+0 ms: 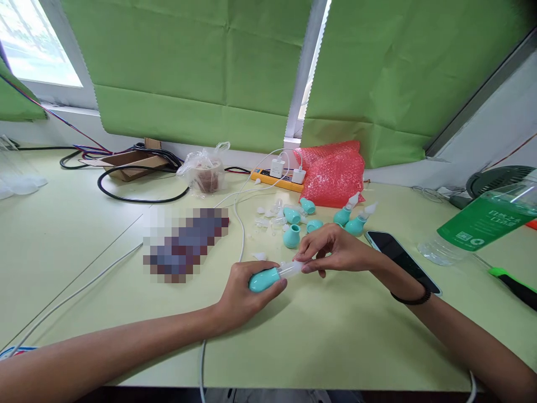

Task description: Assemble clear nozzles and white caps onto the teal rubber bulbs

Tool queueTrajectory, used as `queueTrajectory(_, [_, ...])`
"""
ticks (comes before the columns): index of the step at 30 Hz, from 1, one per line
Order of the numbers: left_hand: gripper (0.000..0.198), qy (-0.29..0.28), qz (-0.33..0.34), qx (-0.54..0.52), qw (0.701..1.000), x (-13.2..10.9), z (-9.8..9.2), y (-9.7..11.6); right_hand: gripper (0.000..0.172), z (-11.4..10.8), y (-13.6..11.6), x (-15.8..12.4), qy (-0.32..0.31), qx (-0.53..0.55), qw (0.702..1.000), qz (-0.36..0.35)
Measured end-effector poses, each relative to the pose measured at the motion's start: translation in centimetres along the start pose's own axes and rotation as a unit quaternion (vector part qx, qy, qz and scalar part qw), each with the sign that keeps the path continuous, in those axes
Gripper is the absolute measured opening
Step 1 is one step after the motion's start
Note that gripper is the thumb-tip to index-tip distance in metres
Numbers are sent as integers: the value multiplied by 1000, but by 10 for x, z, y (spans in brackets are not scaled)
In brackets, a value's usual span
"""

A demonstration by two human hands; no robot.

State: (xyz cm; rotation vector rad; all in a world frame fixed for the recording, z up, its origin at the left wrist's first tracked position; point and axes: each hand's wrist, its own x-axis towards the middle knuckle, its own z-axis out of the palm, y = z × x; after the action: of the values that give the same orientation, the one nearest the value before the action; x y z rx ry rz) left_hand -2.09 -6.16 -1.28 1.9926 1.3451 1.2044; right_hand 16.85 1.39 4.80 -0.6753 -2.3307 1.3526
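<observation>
My left hand [247, 294] is closed round a teal squeeze bulb [263, 280] lying on its side and pointing right. A clear tube [288, 270] sticks out of the bulb's mouth. At the tube's far end, my right hand [331, 249] pinches a small whitish translucent tip [298, 266] between thumb and fingers. Just beyond the hands stands a bare teal bulb [291, 236], with several more lying about it. Two bulbs carry white tips, one of them a tipped bulb [356, 224] behind my right hand. A loose white tip [259, 256] rests near my left hand.
Small clear parts [272, 215] lie scattered behind the hands. A phone [403, 260] is under my right forearm, beside a large green-labelled bottle [482, 221]. A white cable [239, 224] crosses the table from the orange power strip [277, 180]. Red bubble wrap [333, 173] lies behind.
</observation>
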Motion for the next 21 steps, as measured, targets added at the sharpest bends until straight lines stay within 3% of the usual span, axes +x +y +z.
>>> queueTrajectory(8, [19, 6, 39, 26, 999, -3, 1, -1, 13, 6, 19, 5, -3, 121, 992, 25])
queueTrajectory(14, [17, 54, 48, 44, 996, -3, 3, -1, 17, 12, 35, 7, 46, 160, 985, 37])
queueTrajectory(21, [18, 85, 74, 20, 993, -2, 2, 1, 19, 21, 25, 6, 117, 206, 971, 24])
